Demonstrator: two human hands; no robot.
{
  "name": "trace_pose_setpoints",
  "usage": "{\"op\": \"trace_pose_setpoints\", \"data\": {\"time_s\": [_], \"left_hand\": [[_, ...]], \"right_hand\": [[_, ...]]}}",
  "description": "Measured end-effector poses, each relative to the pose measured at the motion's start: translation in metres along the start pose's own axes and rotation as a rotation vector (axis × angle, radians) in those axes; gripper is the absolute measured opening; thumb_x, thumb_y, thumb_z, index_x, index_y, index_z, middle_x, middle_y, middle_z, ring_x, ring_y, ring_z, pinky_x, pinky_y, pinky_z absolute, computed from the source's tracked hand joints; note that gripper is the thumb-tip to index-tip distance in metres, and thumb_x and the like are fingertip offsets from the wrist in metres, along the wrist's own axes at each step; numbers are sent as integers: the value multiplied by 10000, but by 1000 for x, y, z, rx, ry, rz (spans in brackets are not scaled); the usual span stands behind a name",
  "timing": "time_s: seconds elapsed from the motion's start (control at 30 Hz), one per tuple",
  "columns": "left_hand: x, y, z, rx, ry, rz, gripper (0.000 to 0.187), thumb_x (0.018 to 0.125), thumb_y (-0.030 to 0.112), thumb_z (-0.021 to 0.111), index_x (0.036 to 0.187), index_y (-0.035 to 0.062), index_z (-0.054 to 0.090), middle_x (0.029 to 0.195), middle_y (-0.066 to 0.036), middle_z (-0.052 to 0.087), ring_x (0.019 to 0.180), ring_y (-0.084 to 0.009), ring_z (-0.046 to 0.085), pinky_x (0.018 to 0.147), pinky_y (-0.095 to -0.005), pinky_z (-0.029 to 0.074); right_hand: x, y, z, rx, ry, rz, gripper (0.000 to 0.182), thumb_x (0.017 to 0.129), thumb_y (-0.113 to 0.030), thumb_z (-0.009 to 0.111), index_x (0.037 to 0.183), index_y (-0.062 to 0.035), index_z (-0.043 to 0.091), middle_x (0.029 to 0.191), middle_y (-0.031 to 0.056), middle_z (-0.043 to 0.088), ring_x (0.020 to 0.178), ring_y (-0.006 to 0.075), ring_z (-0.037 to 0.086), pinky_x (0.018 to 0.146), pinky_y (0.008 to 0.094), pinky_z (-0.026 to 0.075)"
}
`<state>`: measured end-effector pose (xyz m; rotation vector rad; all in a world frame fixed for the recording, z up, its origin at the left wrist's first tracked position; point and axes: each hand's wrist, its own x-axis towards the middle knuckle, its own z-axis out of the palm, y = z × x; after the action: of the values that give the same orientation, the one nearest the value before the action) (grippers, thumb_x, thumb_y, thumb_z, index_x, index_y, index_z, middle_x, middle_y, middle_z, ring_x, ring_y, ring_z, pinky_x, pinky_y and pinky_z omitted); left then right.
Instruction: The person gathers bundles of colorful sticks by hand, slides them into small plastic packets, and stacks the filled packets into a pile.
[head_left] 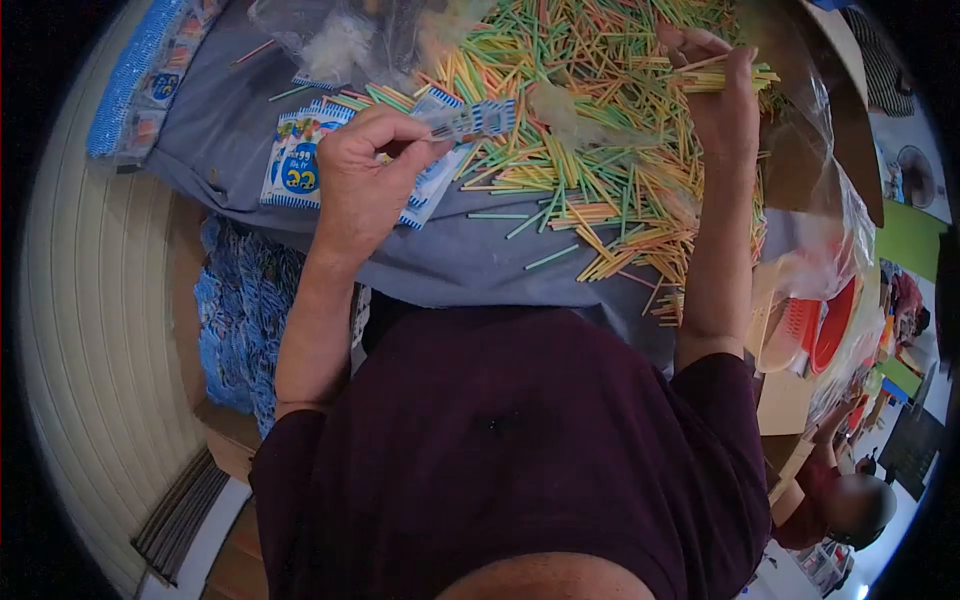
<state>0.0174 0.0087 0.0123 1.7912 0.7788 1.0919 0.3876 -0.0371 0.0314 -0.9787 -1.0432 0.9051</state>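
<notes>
My left hand (365,170) pinches a small printed plastic packet (475,120), holding it above a stack of similar blue-and-white packets (300,160). My right hand (722,95) grips a bundle of thin coloured sticks (725,75), lifted over a large heap of yellow, green and orange sticks (590,150). The heap lies on a grey cloth (240,110) spread over the work surface in front of me.
A box of blue packets (235,320) stands below the cloth at the left. Clear plastic bags (340,35) lie at the top, another clear bag (825,230) at the right. Red and pale baskets (810,330) sit at the right. Another person (850,505) is at the lower right.
</notes>
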Motion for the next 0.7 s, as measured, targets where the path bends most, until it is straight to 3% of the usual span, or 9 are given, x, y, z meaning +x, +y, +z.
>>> {"op": "trace_pose_setpoints", "data": {"time_s": [0.1, 0.23, 0.33, 0.37, 0.4, 0.47, 0.5, 0.63, 0.7], "left_hand": [[20, 19, 29, -87, -43, -59, 92, 768, -5, 767, 849, -12, 722, 732, -23, 660, 656, -61, 593, 578, -205, 456], [37, 15, 64, -218, -76, -88, 112, 773, 20, 780, 867, -11, 727, 711, -26, 684, 627, -52, 593, 568, -206, 464], [37, 14, 74, -231, -51, -66, 110, 786, 37, 780, 868, -12, 726, 698, -24, 697, 624, -43, 588, 556, -208, 461], [38, 15, 73, -193, -107, -105, 131, 798, 27, 775, 908, -18, 720, 766, -27, 705, 692, -49, 610, 616, -204, 489], [38, 14, 71, -152, -158, -148, 155, 809, 16, 770, 948, -24, 714, 834, -31, 713, 761, -55, 632, 676, -200, 516], [38, 11, 74, -178, -156, -159, 150, 811, 12, 768, 945, -24, 713, 836, -31, 712, 763, -56, 631, 677, -200, 516], [39, 10, 78, -218, -167, -155, 144, 812, 8, 765, 942, -25, 713, 839, -30, 710, 766, -57, 630, 678, -199, 517], [42, 6, 93, -280, -141, -106, 134, 815, 6, 759, 938, -22, 714, 845, -26, 705, 776, -52, 624, 679, -197, 507], [45, 7, 96, -329, -91, -118, 99, 810, 63, 775, 865, -4, 728, 707, 5, 664, 652, -27, 559, 582, -214, 458]], "right_hand": [[3, -16, 14, 52, -215, -77, 648, 1017, -545, 351, 1160, 38, 594, 1226, 214, 618, 1113, 227, 588, 1004, 382, 429], [-2, -17, 29, -173, -28, -49, 606, 1025, -518, 370, 1190, 21, 594, 1200, 168, 640, 1073, 200, 578, 984, 358, 423], [4, -11, 29, -933, -49, -68, 500, 1045, -435, 356, 1214, -34, 602, 1122, 78, 675, 1060, 200, 597, 953, 319, 420], [-14, -21, 48, -679, 130, 50, 584, 1042, -493, 325, 1206, -2, 595, 1109, 116, 684, 1068, 218, 614, 943, 328, 434], [-12, -25, 52, -670, 115, 47, 584, 1042, -493, 325, 1206, -2, 595, 1109, 116, 684, 1068, 218, 614, 943, 328, 434], [-13, -27, 58, -76, -37, -104, 694, 1017, -577, 303, 1186, 30, 593, 1109, 145, 688, 1076, 218, 621, 911, 330, 454], [-9, -38, 67, -151, -201, -189, 760, 993, -625, 285, 1169, 47, 594, 1134, 167, 680, 1097, 216, 619, 900, 326, 466], [-7, -49, 89, -341, -247, -117, 746, 993, -626, 291, 1175, 29, 600, 1120, 152, 682, 1080, 207, 620, 899, 318, 471], [-7, -38, 89, -401, -324, -74, 768, 987, -643, 275, 1145, 22, 624, 1098, 140, 685, 1067, 205, 615, 909, 338, 466]]}}
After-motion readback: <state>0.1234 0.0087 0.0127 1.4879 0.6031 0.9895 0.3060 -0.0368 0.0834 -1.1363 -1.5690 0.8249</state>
